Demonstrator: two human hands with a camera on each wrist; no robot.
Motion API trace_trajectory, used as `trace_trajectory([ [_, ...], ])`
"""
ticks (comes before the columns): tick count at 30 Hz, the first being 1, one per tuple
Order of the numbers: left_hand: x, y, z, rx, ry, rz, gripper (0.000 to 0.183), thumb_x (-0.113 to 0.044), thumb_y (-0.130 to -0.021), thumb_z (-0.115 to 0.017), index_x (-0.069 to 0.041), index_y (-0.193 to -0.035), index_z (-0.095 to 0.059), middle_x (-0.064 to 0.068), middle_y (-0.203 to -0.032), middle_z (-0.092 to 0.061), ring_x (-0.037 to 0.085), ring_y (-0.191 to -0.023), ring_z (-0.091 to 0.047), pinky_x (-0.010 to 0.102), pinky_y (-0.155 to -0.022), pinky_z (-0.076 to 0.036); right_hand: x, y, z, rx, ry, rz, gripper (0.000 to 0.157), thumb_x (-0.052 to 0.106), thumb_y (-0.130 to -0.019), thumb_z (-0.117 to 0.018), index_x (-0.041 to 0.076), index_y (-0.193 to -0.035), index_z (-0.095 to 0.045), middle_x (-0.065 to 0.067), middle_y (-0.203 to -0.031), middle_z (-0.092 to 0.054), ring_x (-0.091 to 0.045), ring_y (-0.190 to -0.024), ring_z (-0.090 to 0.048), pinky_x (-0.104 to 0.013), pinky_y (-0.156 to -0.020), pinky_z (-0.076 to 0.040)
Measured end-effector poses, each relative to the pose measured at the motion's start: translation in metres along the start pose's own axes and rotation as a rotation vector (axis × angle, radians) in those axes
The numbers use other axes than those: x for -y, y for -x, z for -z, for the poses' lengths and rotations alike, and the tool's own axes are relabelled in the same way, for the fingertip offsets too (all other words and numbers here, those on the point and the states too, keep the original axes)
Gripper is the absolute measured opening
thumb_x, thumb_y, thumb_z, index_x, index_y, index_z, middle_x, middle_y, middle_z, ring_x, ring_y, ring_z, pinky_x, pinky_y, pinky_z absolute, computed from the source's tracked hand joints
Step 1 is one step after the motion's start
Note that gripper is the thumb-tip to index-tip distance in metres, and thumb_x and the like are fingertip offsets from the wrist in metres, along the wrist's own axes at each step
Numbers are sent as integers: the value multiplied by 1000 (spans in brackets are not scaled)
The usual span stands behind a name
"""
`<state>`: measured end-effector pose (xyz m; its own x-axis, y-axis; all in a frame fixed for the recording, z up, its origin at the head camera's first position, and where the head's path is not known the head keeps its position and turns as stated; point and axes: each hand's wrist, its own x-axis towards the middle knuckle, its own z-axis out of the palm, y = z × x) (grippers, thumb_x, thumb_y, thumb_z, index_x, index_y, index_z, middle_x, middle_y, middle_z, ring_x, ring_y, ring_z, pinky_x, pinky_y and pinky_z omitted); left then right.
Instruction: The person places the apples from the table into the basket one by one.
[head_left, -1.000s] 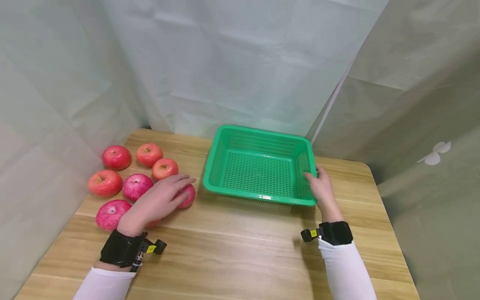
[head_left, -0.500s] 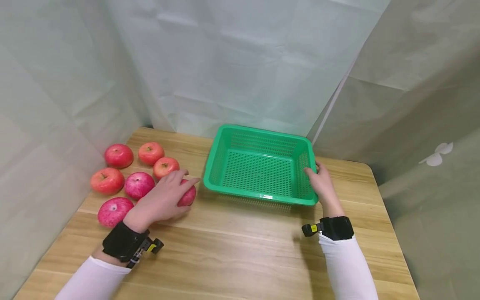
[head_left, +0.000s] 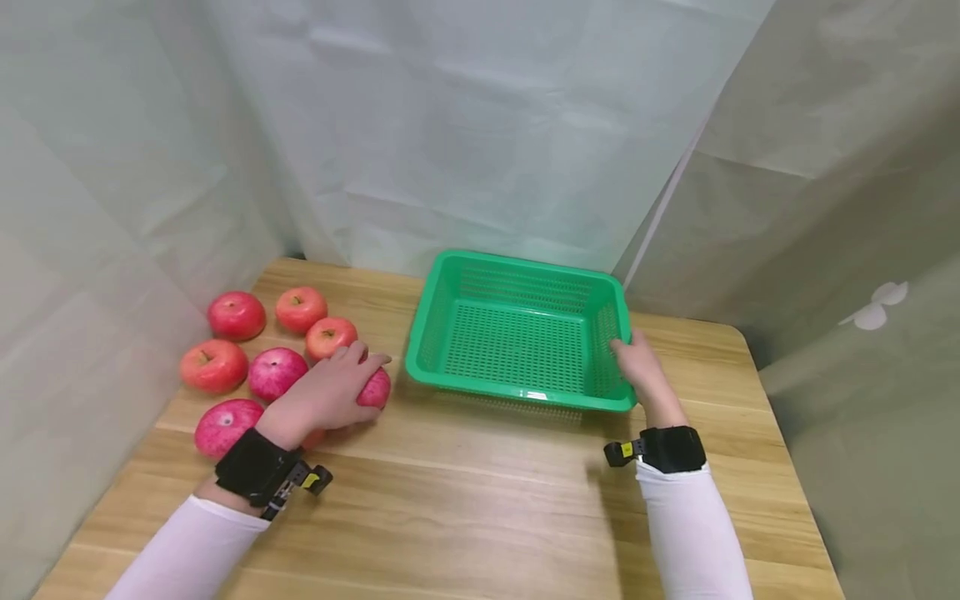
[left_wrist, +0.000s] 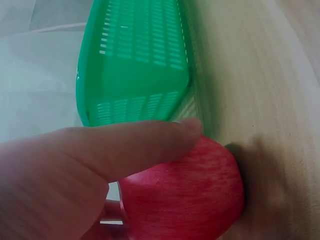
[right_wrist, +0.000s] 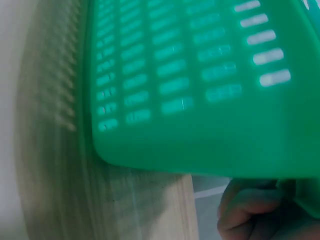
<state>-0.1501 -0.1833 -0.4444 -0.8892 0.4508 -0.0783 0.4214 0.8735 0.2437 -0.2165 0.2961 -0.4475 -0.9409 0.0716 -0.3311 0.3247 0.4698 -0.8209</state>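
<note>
My left hand [head_left: 326,400] is curled over a red apple [head_left: 375,388] at the right side of a group of apples. In the left wrist view the thumb lies across the streaked red apple [left_wrist: 190,195], with fingers partly hidden behind it; the apple appears to be on or just over the table. My right hand [head_left: 643,371] grips the right rim of a green plastic basket [head_left: 517,392], thumb inside and fingers outside. In the right wrist view curled fingers [right_wrist: 250,207] show below the basket wall [right_wrist: 200,140].
Several other apples, including a pinkish one [head_left: 276,372] and an orange-red one [head_left: 213,365], lie at the left of the wooden table [head_left: 480,517]. Another is mostly hidden under my left wrist. A pale curtain [head_left: 480,125] hangs right behind the table.
My left hand has gone from reaching over the apple with spread fingers to holding it between thumb and fingers. My right hand stays on the basket rim, and the basket has not moved.
</note>
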Motion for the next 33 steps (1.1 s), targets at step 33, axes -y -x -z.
trace_trajectory([
  [33,10,-7,-16,19,99,4,66,-35,-89,-81,-3,-142,-59,20,-128,-59,38,-111,-61,58,-92,-59,-10,-6,2,5,-165,-38,77,57,-113,-36,4,-168,-25,-25,-146,-48,-37,-126,-53,-49,-102,-49],
])
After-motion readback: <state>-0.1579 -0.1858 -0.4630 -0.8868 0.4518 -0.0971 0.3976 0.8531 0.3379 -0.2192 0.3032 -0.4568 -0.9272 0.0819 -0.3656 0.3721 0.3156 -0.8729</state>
